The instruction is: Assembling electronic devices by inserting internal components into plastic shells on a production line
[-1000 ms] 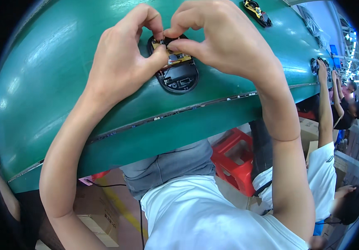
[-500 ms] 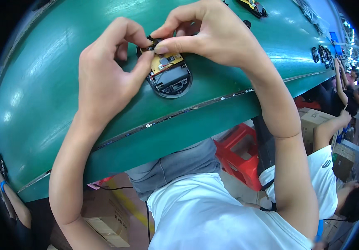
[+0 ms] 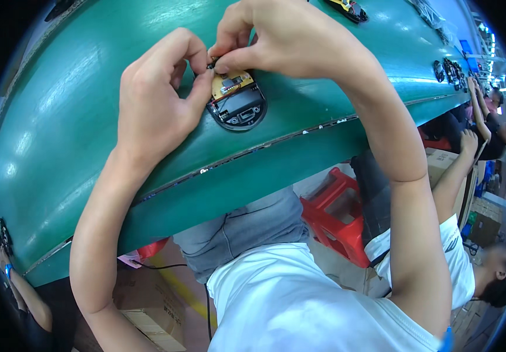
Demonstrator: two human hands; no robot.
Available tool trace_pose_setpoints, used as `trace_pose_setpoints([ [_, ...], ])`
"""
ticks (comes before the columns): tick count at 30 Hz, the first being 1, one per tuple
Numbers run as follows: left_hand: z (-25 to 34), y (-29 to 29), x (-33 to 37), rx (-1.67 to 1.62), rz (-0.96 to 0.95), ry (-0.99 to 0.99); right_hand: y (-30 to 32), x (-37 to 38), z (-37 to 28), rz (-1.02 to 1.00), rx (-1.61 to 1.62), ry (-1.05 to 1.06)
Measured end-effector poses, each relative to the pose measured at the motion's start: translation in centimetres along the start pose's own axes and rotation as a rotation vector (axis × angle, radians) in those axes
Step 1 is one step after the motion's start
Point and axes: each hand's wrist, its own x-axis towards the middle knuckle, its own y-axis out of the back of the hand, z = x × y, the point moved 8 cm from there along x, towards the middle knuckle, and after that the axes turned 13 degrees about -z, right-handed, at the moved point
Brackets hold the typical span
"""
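On the green table top lies an opened black computer mouse (image 3: 238, 111), its rounded end toward me. A yellow circuit board (image 3: 232, 84) with thin wires sits in the shell. My left hand (image 3: 162, 94) has thumb and index finger pinched at the far left end of the mouse. Facing it, my right hand (image 3: 264, 44) pinches at the same end, its thumb over the board's far edge. Between the fingertips a small dark part (image 3: 211, 64) shows only partly; what exactly each hand grips is hidden.
A partly assembled yellow and black unit (image 3: 348, 9) lies at the far edge, with clear plastic bags (image 3: 432, 20) and several black parts (image 3: 450, 74) to the right. Beside me stands a red stool (image 3: 338, 217). Co-workers sit at right; another person's hand (image 3: 0, 246) is at far left.
My right hand has shifted left and slightly up, closer to my left fingertips. More of the circuit board shows now. The mouse appears slightly higher in view.
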Motion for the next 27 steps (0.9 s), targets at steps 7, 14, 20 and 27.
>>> trace_pose_setpoints([
  [7, 0.0, -0.1, 0.1, -0.044, -0.005, 0.011, -0.4, -1.3, 1.3, 0.051, 0.163, 0.102],
  [14, -0.5, -0.3, 0.4, -0.121, -0.022, 0.072, -0.6, -1.5, 1.8, 0.0, 0.302, -0.141],
  [20, -0.7, 0.0, 0.4, -0.021, -0.061, 0.063, -0.5, -2.2, 0.8, 0.117, 0.171, -0.075],
  [27, 0.5, -0.2, 0.1, 0.036, 0.007, -0.062, -1.0, -2.0, 1.3, 0.142, 0.053, -0.042],
])
